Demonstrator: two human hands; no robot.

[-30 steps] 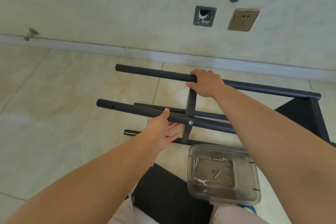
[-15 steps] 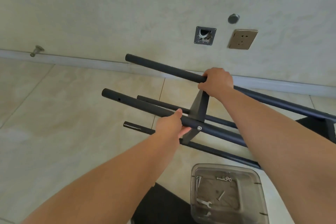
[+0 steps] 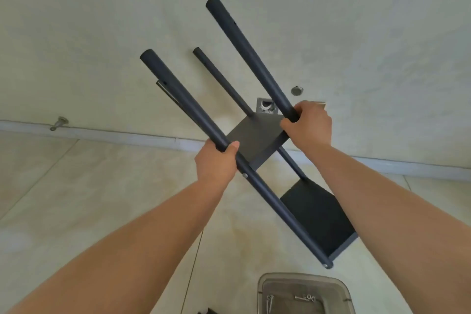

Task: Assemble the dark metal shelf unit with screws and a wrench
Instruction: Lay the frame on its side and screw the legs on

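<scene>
The dark metal shelf unit (image 3: 257, 139) is tilted steeply, its round posts pointing up and to the left toward the wall. Two flat shelf panels sit between the posts, the lower one (image 3: 314, 214) near the floor. My left hand (image 3: 216, 160) grips the near post just above a silver screw head (image 3: 245, 175). My right hand (image 3: 309, 122) grips the far post beside the upper panel. Loose screws (image 3: 305, 298) lie in a clear plastic tub (image 3: 260, 285) at the bottom edge; no wrench shows.
A pale wall with a skirting board (image 3: 114, 135) runs behind the unit. On the wall are a square metal plate (image 3: 265, 107), a round cap (image 3: 296, 90) and a partly hidden socket. A door stop (image 3: 59, 123) sticks out at left. The floor is beige tile.
Both hands have swung the shelf unit from lying nearly flat to steeply tilted, post ends rising toward the wall. The view has tipped up, and the tub now sits at the bottom edge.
</scene>
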